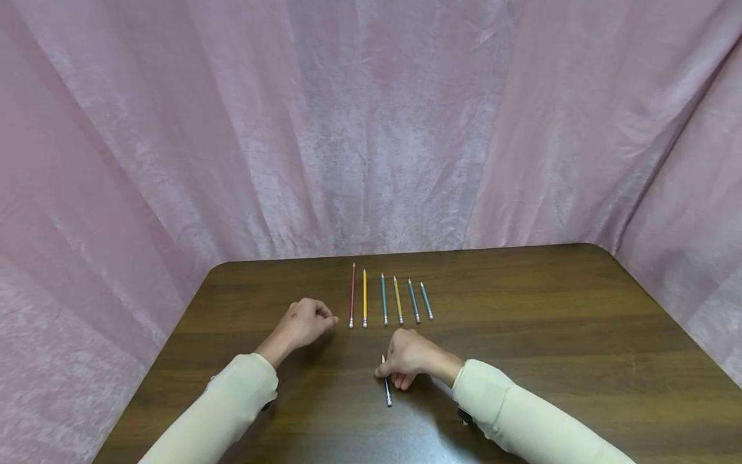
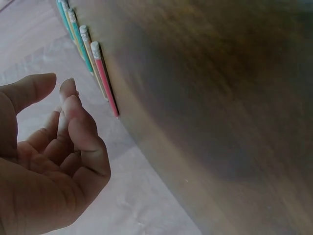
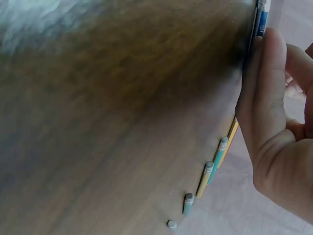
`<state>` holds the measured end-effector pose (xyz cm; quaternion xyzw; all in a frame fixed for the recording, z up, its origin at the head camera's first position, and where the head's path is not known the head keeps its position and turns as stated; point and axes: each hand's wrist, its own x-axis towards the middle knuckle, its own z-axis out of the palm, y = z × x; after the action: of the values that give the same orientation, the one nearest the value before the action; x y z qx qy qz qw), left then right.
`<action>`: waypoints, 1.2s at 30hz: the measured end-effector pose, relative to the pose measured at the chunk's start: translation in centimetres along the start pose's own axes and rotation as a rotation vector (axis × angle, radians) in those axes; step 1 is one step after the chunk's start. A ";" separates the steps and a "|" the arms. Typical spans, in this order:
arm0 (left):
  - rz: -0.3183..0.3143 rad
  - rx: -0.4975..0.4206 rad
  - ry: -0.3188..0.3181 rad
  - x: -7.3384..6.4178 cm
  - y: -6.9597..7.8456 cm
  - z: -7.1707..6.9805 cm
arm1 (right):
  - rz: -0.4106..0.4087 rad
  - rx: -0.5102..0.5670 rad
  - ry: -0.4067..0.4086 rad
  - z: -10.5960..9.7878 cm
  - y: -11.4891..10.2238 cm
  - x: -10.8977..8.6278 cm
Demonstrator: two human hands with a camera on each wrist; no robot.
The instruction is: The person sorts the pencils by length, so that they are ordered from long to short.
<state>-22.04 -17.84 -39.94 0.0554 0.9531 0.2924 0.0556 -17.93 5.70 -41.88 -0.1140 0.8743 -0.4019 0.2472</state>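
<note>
My right hand (image 1: 413,354) pinches a dark blue pencil (image 1: 388,396) between thumb and fingers, low over the table. The pencil's sharpened tip points away from me and its eraser end toward me; in the right wrist view the fingers hide most of the pencil (image 3: 263,20). My left hand (image 1: 304,322) hovers with loosely curled fingers, holding nothing, just left of a red pencil (image 1: 352,296). Right of that lie a yellow pencil (image 1: 364,298), a teal pencil (image 1: 384,299), a dull yellow pencil (image 1: 397,300) and two shorter teal pencils, erasers toward me.
The row of pencils runs from longest at left to shortest at right on a brown wooden table (image 1: 551,322). Pink velvet curtains (image 1: 400,129) hang behind the table's far edge and along both sides.
</note>
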 end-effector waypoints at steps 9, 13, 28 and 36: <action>-0.003 -0.012 -0.006 -0.4 -0.2 0.3 | -0.009 -0.053 0.014 0.5 0.0 -0.2; -0.007 -0.016 -0.005 -0.5 -0.4 0.3 | -0.010 -0.038 -0.009 0.3 -0.1 -0.3; 0.025 -0.023 -0.007 -0.1 -0.2 0.8 | 0.012 0.041 -0.019 -3.0 0.8 -0.2; 0.032 -0.027 -0.006 0.3 0.2 0.8 | 0.038 0.060 0.033 -5.9 2.5 -0.4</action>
<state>-22.18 -17.19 -40.49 0.0706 0.9479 0.3057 0.0547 -20.64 11.28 -40.34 -0.0832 0.8677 -0.4252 0.2435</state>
